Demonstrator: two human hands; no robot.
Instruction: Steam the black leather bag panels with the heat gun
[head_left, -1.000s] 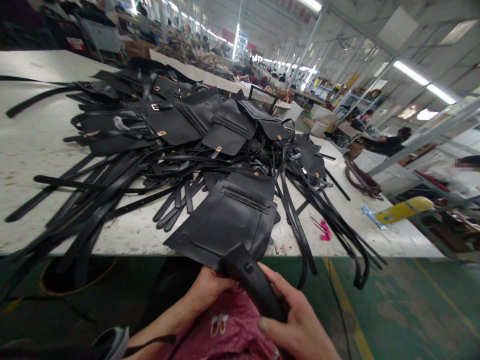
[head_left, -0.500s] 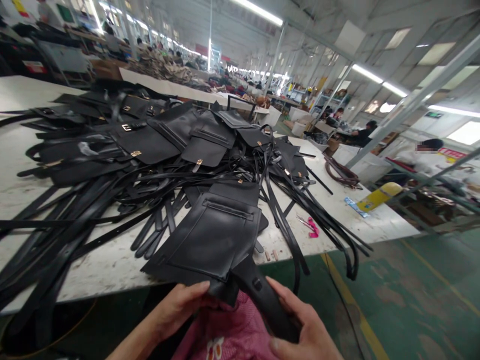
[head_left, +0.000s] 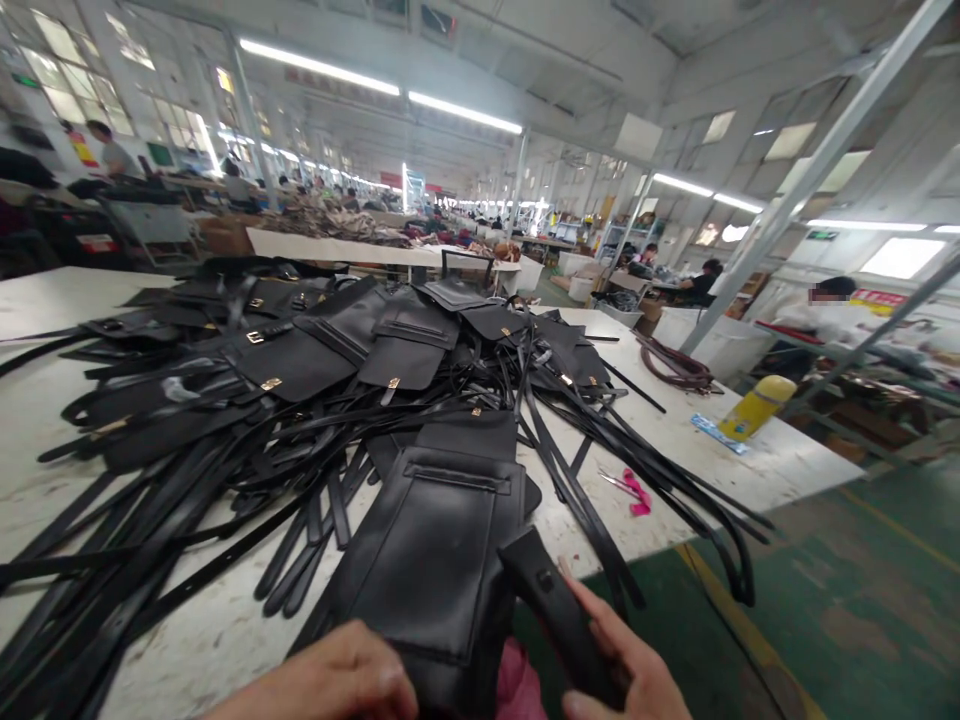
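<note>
My left hand (head_left: 337, 680) is closed on the near edge of a black leather bag panel (head_left: 431, 550) with a stitched slot near its top. The panel hangs over the front edge of the white worktable (head_left: 45, 470). Just to the right, my right hand (head_left: 626, 670) grips a black leather strap piece (head_left: 559, 620) with a small rivet; the strap stands tilted beside the panel's right edge. Behind the panel lies a big heap of black bag pieces (head_left: 345, 340) with gold clasps and several long black straps (head_left: 187, 500).
Pink scissors (head_left: 634, 492) lie on the table right of the straps. A yellow bottle (head_left: 754, 405) lies near the far right edge beside a brown coil (head_left: 675, 365). Other people sit at benches behind. A green floor (head_left: 825, 600) lies to the right.
The view has tilted up. Both hands have risen toward the table edge; the strap piece in my right hand now stands more upright beside the panel, and my left hand has slid lower on it.
</note>
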